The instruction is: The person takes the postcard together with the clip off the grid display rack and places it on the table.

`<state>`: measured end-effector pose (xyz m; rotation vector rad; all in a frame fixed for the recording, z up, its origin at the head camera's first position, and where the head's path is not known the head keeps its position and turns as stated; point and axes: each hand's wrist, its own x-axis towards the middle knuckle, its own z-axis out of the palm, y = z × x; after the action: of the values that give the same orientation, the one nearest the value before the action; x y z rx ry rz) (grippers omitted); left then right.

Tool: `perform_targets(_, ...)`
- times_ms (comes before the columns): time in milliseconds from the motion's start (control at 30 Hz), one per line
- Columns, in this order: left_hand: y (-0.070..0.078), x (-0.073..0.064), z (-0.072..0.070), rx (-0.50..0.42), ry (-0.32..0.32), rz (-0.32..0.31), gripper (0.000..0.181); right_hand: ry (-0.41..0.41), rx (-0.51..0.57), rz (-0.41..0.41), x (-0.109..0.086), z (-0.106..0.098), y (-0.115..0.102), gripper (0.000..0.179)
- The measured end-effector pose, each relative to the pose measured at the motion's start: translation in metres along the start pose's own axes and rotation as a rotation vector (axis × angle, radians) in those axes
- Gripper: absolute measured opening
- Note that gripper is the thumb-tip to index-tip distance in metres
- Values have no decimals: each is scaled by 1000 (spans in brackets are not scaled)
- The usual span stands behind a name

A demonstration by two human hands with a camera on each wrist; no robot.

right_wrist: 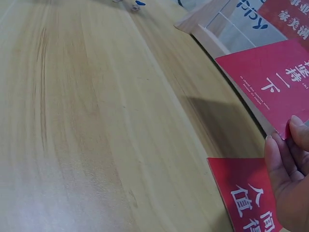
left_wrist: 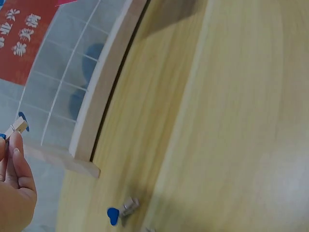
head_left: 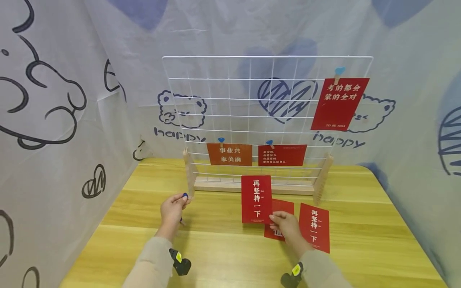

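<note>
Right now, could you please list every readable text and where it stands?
"再坚持一下": held card, right table card
"人间值得": left table card
"考的都会 蒙的全对", "TO BE NO.1": top card
"事业兴 家美满": orange card
"happy": backdrop, twice
Too small or blurred: low red card, remaining fine print, wrist tag

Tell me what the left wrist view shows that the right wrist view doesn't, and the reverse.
Only the left wrist view: the left hand, pinching a wooden clip.

Only the right wrist view: the right hand, gripping the held red card by a corner, and the lower red card lying on the table.

Both: the table, the rack's wooden base, the orange card on the rack, and a loose blue-heart clip on the table. A red sliver atop the left wrist view is too cropped to identify.
</note>
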<state>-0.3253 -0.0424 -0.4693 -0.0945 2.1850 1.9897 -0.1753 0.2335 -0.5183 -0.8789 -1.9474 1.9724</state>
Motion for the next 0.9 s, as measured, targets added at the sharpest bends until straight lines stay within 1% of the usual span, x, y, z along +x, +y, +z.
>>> perform_targets(233,-10,-3,-10,53,-18,-34,27,-2,19,33,3,1,6,24)
perform_targets(333,-16,-5,-15,47,-23,-43,29,-4,9,53,2,3,9,25)
perform_targets(433,-25,-8,-19,30,-17,-51,29,-11,25,60,1,6,13,24)
perform_targets(533,-34,-9,-23,30,2,-62,27,-13,64,61,0,9,18,24)
perform_targets(667,-41,-11,-29,8,21,-67,27,-25,77,57,0,11,21,23)
perform_targets(900,-52,-16,-40,-16,31,-87,31,-49,14,67,-4,16,26,22)
